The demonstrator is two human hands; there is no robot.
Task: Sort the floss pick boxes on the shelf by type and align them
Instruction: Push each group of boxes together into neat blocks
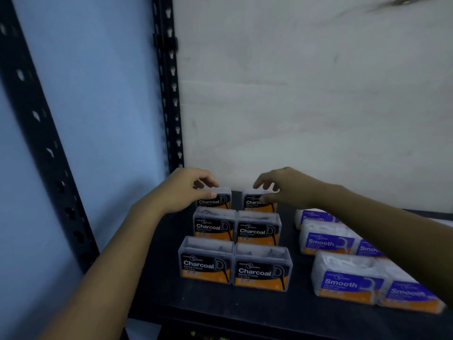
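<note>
Left hand (181, 190) and right hand (282, 187), fingers half-curled, each touch 1 rear Charcoal box (215, 200) on the black shelf (159, 285); white wall (306, 94) behind.

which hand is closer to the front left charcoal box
Left. The left hand is at the back-left Charcoal box, in the same column as the front-left Charcoal box. The right hand is at the back-right one, a column farther over.
</note>
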